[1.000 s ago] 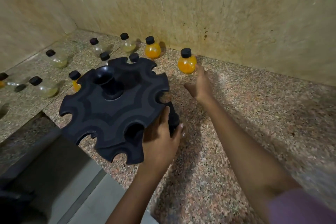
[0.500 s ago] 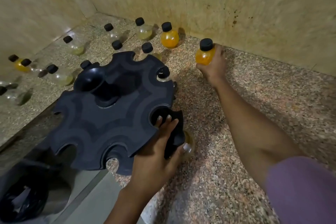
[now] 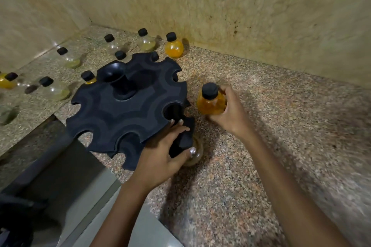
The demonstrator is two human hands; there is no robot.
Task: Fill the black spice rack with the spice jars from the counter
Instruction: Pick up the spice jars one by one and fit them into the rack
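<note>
Change noted: the right hand (image 3: 230, 110), which 1 second ago was only reaching toward the orange jar (image 3: 210, 104) by the back wall, now has its grip closed around the jar's round body. The jar has come away from the wall and sits in that hand just beside the right edge of the black spice rack (image 3: 124, 110), cap upward, close to the open slot on that side. Whether its base is touching the desk (image 3: 261, 146) or lifted clear cannot be told from this view.

The left hand (image 3: 160, 158) holds the rack's near-right corner as before, fingers over the top plate and thumb down the outer edge, apparently steadying it. A clear jar (image 3: 195, 153) shows just under that corner, possibly seated in the lower tier.

Every notch visible on the upper plate is empty. At least 8 further jars, including another orange jar (image 3: 174, 47), stand on the desk behind and to the left of the rack.

Assessment: pick-up of this jar is complete, and insertion into the nearest slot appears to be the step in hand. The task as a whole is at an early stage.
</note>
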